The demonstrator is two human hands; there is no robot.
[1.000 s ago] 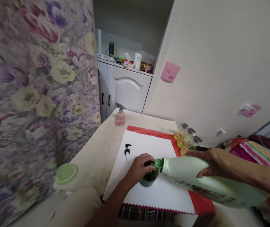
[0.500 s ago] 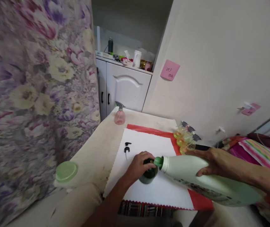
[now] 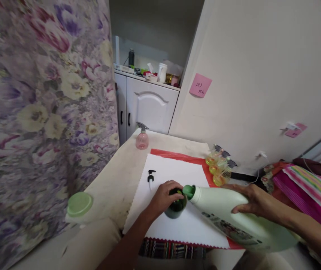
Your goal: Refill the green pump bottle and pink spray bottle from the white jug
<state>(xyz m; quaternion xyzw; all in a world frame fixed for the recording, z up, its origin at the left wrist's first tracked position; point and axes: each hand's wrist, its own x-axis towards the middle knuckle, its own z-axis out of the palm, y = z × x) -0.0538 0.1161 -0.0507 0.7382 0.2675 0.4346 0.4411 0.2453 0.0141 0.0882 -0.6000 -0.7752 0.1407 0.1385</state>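
My left hand (image 3: 166, 195) is wrapped round the upper part of a dark green pump bottle (image 3: 175, 212), which stands on a white sheet (image 3: 199, 225). In my right hand (image 3: 251, 200) is a large pale green detergent jug (image 3: 233, 217), tipped on its side with its mouth to the left. The jug's green spout (image 3: 188, 191) is at the top of the bottle; whether liquid runs cannot be made out. A black pump head (image 3: 150, 177) with a pale tube lies on the sheet, left of the bottle. Beyond the sheet stands a pink spray bottle (image 3: 142, 140).
Several spray bottles (image 3: 218, 168) with yellow liquid stand at the sheet's right back corner, near the wall. Red material (image 3: 174, 155) shows under the sheet. A round light green lid (image 3: 79, 204) is at the left table edge. A floral curtain (image 3: 48, 112) hangs on the left.
The jug's body has tilted lower at its right end and shifted slightly left with my right hand. My left hand stays on the bottle. The view has shifted slightly.
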